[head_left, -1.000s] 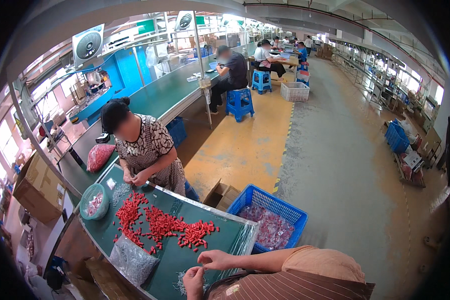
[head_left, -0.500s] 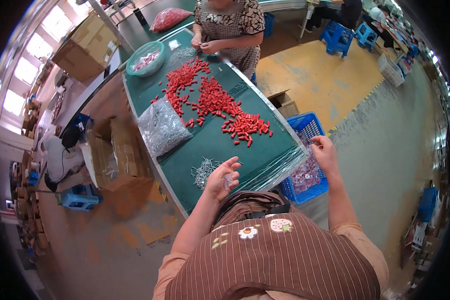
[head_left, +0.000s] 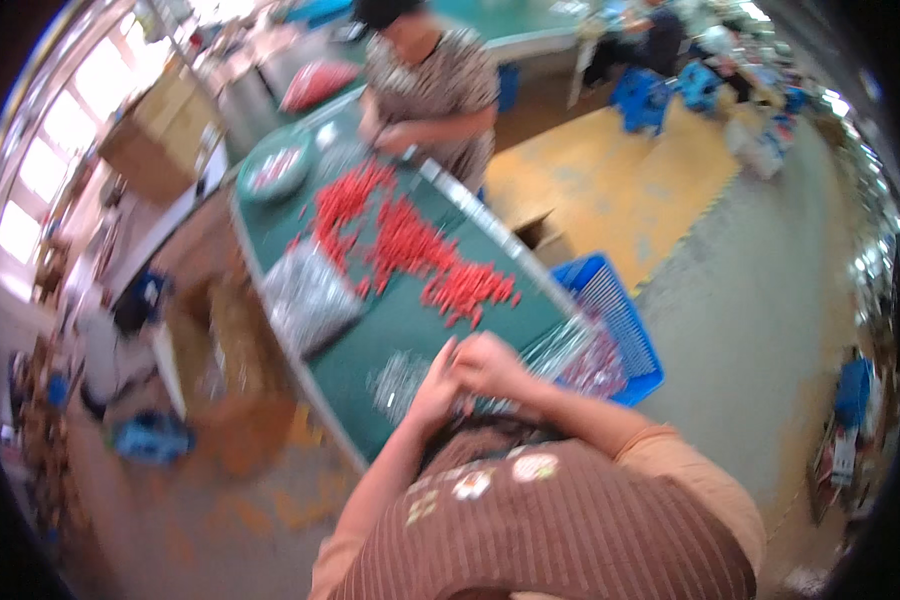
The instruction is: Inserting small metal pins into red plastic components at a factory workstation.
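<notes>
Both hands meet above the near end of the green-topped table (head_left: pixel 355 362). My left hand (head_left: pixel 435 392) is closed, its fingertips against the other hand. My right hand (head_left: pixel 491 366) is curled shut with its fingers pinched together. Motion blur and the fingers themselves hide whatever lies between them. Just left of my left hand is a loose pile of thin silvery pins (head_left: pixel 394 384). Small red cylindrical pieces (head_left: pixel 467 290) are heaped beyond the hands. A clear plastic bag (head_left: pixel 310 297) full of silvery pieces lies at the table's left edge.
A blue plastic basket (head_left: pixel 642 350) with clear and reddish small packets stands beside the table's right edge. Across the table a co-worker (head_left: pixel 435 95) stands near a pale green bowl (head_left: pixel 276 168). Open cardboard boxes (head_left: pixel 215 345) sit on the floor at left.
My right hand has moved left from above the blue basket to meet my left hand. The clear bit seen in my left palm is now hidden. The whole view has shifted slightly and blurred.
</notes>
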